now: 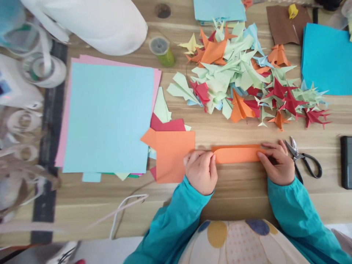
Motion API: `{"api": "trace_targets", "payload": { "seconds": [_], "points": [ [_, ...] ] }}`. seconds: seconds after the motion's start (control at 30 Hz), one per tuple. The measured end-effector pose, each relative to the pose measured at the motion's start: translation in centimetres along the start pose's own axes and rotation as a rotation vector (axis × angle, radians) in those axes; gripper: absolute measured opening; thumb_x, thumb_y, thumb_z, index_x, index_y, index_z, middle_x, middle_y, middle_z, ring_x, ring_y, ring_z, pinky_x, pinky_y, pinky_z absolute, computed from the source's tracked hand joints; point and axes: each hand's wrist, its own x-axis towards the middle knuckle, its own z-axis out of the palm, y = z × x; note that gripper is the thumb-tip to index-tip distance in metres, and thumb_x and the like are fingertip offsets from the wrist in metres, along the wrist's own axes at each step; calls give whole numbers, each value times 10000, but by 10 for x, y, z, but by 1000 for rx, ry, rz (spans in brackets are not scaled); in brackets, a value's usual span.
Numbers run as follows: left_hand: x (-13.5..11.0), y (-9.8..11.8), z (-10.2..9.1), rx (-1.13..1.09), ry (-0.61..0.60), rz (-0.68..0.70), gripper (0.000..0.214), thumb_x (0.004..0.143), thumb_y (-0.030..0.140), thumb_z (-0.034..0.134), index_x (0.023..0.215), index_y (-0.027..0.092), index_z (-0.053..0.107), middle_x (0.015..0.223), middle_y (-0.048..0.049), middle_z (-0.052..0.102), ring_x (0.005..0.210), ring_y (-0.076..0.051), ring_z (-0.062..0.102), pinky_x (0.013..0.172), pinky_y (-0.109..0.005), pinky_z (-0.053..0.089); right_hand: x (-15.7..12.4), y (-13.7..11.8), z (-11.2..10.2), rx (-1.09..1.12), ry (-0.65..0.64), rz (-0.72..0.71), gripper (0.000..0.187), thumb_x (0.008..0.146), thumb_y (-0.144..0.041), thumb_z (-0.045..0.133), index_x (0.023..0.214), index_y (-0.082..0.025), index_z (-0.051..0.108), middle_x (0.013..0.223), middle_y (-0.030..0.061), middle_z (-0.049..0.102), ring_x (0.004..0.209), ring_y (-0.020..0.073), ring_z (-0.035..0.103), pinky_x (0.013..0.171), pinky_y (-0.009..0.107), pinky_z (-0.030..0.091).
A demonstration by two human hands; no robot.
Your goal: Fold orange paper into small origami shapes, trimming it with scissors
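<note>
A narrow folded strip of orange paper (236, 154) lies on the wooden table (242, 190) in front of me. My left hand (201, 171) is curled, its fingers pinching the strip's left end. At the right end, my right hand (278, 163) presses down with bent fingers and thumb on the paper. Both sleeves are teal.
An orange square sheet (172, 156) lies left of my left hand, beside a stack topped by a light blue sheet (108, 115). A pile of folded paper figures (247, 79) fills the far side. Scissors (304, 159) lie right of my right hand; a dark phone (346, 161) sits at the right edge.
</note>
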Motion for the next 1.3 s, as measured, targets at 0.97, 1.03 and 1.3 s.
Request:
{"api": "trace_targets", "payload": {
  "seconds": [0.97, 1.03, 1.3],
  "points": [
    [-37, 36, 14, 182, -404, 237, 661, 808, 477, 424, 1330, 82, 332, 1414, -195, 273, 1312, -410, 137, 1014, -583, 206, 2, -1, 3, -63, 55, -17, 143, 701, -309, 666, 652, -187, 610, 791, 32, 658, 821, 205, 638, 1018, 507, 298],
    [-37, 36, 13, 179, -405, 230, 665, 806, 474, 430, 1331, 79, 327, 1415, -198, 271, 1310, -417, 131, 1009, -585, 214, 1, -2, 3, -43, 58, -15, 137, 698, -301, 668, 659, -187, 603, 768, 27, 656, 828, 208, 640, 1022, 506, 294],
    [-37, 37, 13, 176, -408, 205, 688, 791, 480, 455, 1335, 81, 318, 1412, -213, 267, 1302, -440, 113, 985, -596, 251, 2, 0, 4, -60, 79, -28, 122, 687, -276, 682, 654, -185, 607, 750, 25, 660, 809, 199, 644, 1014, 500, 312]
  ]
}}
